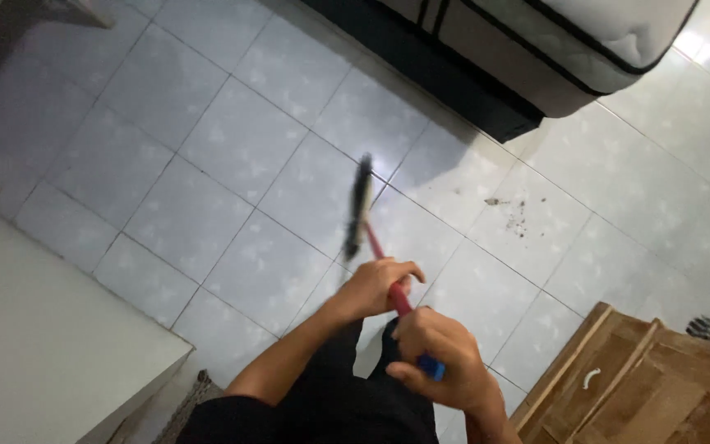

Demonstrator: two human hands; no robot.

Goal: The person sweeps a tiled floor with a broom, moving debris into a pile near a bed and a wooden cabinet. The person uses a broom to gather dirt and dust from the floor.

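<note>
1. A broom [371,238] with a red handle is held in both hands over a floor of pale grey tiles [207,148].
2. The left hand [375,288] is closed around the red handle, further down the stick towards the broom head, with the fingers wrapped over the top of it.
3. The right hand [437,362] is closed around the upper end of the handle, nearer the body; a blue end cap [431,367] is seen sticking out just below its fingers.
4. The dark bristle head [359,205] is seen edge-on and blurred, at the far end of the stick, above the left hand in the picture; whether it touches the tiles cannot be told.
5. A small scatter of dark dirt and crumbs [515,215] lies on the tiles to the right of the broom head, well apart from it.
6. A mattress on a dark base [486,74] is seen beyond the broom, at the top of the picture, its corner standing above the dirt.
7. A wooden piece of furniture [643,386] stands to the right of the right hand, near it.
8. A pale flat surface [43,329] lies to the left of the broom, well apart from both hands.
9. Dark clothing [330,403] is seen just below the hands.
</note>
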